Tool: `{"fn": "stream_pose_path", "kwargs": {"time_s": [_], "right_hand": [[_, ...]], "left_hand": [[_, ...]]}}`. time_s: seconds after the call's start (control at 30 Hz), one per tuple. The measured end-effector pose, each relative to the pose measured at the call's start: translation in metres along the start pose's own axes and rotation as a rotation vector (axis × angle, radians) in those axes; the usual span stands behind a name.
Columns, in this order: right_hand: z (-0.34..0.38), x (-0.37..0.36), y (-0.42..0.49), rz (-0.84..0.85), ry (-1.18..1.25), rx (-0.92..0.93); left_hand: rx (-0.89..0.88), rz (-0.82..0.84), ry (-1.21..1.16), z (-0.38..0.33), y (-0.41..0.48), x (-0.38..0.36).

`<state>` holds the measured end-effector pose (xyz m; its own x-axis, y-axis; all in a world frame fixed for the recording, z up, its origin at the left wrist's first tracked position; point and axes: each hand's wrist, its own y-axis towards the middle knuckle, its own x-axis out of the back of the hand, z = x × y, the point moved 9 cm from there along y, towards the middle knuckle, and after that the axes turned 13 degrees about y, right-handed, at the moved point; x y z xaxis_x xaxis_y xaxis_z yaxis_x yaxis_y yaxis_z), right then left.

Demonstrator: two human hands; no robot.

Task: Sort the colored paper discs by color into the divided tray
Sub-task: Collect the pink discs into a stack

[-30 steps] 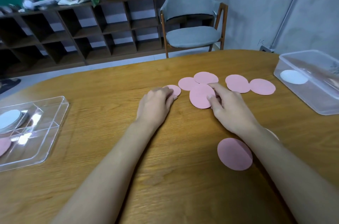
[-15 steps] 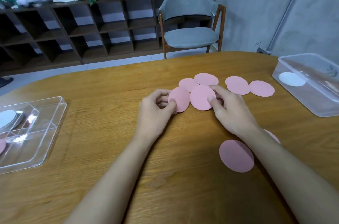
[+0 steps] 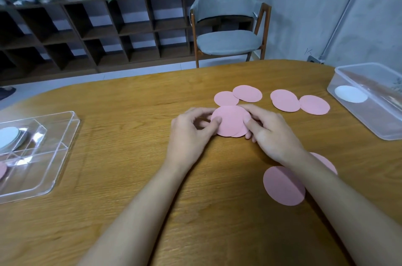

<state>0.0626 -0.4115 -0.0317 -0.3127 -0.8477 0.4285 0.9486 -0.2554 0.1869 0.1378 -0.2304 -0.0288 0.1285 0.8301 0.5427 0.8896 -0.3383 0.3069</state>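
A small stack of pink paper discs (image 3: pixel 231 121) is held just above the wooden table (image 3: pixel 130 178) between both hands. My left hand (image 3: pixel 191 130) pinches its left edge with thumb on top. My right hand (image 3: pixel 269 133) pinches its right edge. More pink discs lie behind it (image 3: pixel 226 98) (image 3: pixel 247 93) and to the right (image 3: pixel 285 100) (image 3: pixel 314 104). Another pink disc (image 3: pixel 282 186) lies near my right forearm, and one (image 3: pixel 326 162) is partly hidden under it. The clear divided tray (image 3: pixel 54 157) sits at the left, holding white discs (image 3: pixel 7 137) and a pink one (image 3: pixel 2 170).
A clear plastic box (image 3: pixel 369 117) with a white disc (image 3: pixel 350 94) inside stands at the table's right edge. A grey chair (image 3: pixel 226 26) and dark wooden shelves (image 3: pixel 97 32) stand beyond the table.
My left hand picked a pink disc off the table and brought it over the one under my right hand. Both hands now hold the discs together as a stack.
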Motion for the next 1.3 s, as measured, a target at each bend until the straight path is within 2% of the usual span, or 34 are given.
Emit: {"fn": "stream_pose_path", "kwargs": {"time_s": [0.2, 0.4, 0.6, 0.8, 1.1, 1.3], "right_hand": [[0.007, -0.006, -0.004, 0.035, 0.068, -0.005], [0.01, -0.009, -0.005, 0.052, -0.127, 0.045], [0.003, 0.024, 0.001, -0.059, -0.165, -0.019], [-0.019, 0.065, 0.006, -0.258, -0.183, -0.164], [-0.029, 0.078, 0.005, -0.338, -0.206, -0.221], [-0.03, 0.08, 0.006, -0.368, -0.219, -0.24]], "left_hand": [[-0.044, -0.051, 0.103, -0.008, -0.002, 0.003], [-0.279, -0.161, 0.33, -0.028, -0.007, -0.001], [-0.292, 0.012, 0.467, -0.017, 0.001, -0.025], [-0.29, 0.127, 0.539, -0.011, 0.018, -0.039], [-0.3, 0.244, 0.57, -0.012, 0.072, -0.075], [-0.378, 0.409, 0.638, -0.021, 0.096, -0.11]]}}
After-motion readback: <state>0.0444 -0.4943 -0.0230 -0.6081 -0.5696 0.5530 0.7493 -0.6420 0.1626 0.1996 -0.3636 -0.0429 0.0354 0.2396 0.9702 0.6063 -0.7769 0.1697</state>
